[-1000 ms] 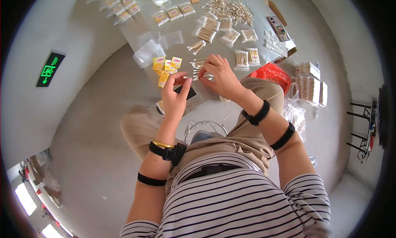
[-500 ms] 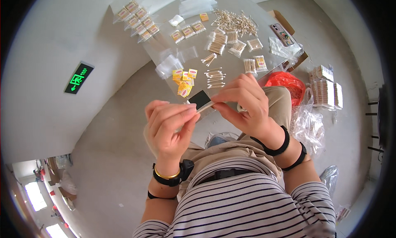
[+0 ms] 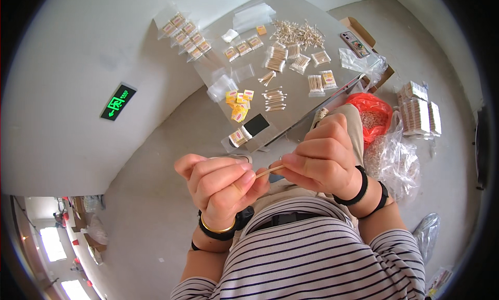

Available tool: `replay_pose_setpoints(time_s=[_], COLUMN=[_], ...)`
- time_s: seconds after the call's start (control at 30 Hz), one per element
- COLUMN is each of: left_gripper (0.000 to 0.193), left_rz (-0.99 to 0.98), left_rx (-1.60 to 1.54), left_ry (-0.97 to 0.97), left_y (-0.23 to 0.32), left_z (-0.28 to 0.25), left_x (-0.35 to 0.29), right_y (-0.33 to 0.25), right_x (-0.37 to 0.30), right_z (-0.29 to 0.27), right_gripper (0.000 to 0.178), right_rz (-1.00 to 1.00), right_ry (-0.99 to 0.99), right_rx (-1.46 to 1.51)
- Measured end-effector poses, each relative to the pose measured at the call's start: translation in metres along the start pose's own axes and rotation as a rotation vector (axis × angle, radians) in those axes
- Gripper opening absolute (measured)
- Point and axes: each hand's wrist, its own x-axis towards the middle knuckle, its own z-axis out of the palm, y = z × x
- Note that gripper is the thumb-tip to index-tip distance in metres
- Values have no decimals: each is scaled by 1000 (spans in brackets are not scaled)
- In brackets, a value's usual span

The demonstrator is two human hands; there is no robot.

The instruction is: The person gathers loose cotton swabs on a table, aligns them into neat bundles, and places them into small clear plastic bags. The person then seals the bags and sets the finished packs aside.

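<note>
Just beyond my lap, my left hand point(image 3: 221, 183) and my right hand point(image 3: 327, 160) pinch the two ends of a thin wooden cotton swab point(image 3: 270, 171). Their fingertips hide its tips. Past them, at the table's near corner, a small clear bag of swabs point(image 3: 239, 137) lies beside a black rectangular pad point(image 3: 255, 124). Farther in are yellow printed cards point(image 3: 239, 103), a spread row of loose swabs point(image 3: 275, 99) and a small bundle of swabs point(image 3: 267, 77).
The grey table point(image 3: 304, 110) also bears a heap of swabs point(image 3: 299, 34), filled swab bags point(image 3: 276, 58), empty clear bags point(image 3: 222, 87) and a phone point(image 3: 354, 43). On its right are a red plastic bag point(image 3: 370, 115), stacked swab packs point(image 3: 416, 110) and a clear sack point(image 3: 395, 167).
Both hands have come back from the table's near corner toward my body, still pinching the swab. The bag of swabs by the black pad is now uncovered, and the view has shifted slightly.
</note>
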Motion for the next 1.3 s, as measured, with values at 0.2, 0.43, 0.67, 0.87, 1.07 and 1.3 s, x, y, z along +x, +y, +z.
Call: replay_pose_setpoints(time_s=[0.2, 0.43, 0.67, 0.87, 1.07, 1.3], left_gripper=[31, 42, 44, 30, 25, 23], left_rz=[-24, -244, -548, -633, -678, -764], left_rx=[-12, -127, -182, -181, -222, -256], left_ry=[19, -95, -353, -442, -538, -676], left_y=[14, 2, -31, -49, -62, -94], left_z=[7, 41, 54, 74, 107, 135], left_x=[-1, 0, -47, -70, -74, -98], right_y=[-9, 19, 120, 160, 232, 364], right_x=[-3, -28, -150, -205, -215, -199], right_z=[-9, -11, -119, -242, -180, -28], right_gripper=[33, 22, 17, 27, 18, 16], right_rz=[26, 453, 955, 903, 936, 1064], right_ry=[19, -207, -510, -478, -514, -612], right_rx=[-26, 5, -250, -1065, -834, -596])
